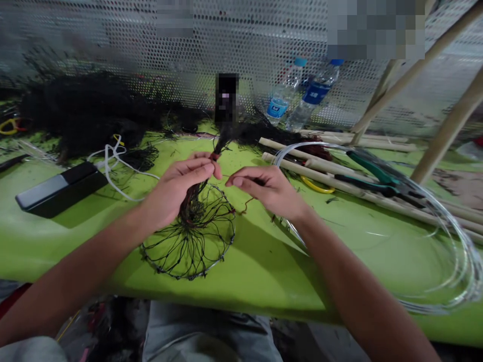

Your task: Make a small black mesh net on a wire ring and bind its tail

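Observation:
My left hand (184,183) is closed around the gathered upper part of a dark mesh net (192,206), where a reddish-brown tie shows at the fingertips. Below it the net fans out to a thin wire ring (217,262) lying on the green table. My right hand (264,187) is a little to the right, thumb and forefinger pinched together. A thin reddish-brown cord (247,205) trails from under that hand toward the ring; the pinch seems to be on this cord, though its end is hard to see. Loose black strands run from the bunch toward the back.
Green table (271,281) with black netting (90,110) heaped at back left. A dark box-shaped device (62,188) with a white cable (109,166) lies left. Right are wooden sticks (377,196), green-handled pliers (373,168) and coiled clear line (462,251). Two water bottles (279,100) stand behind.

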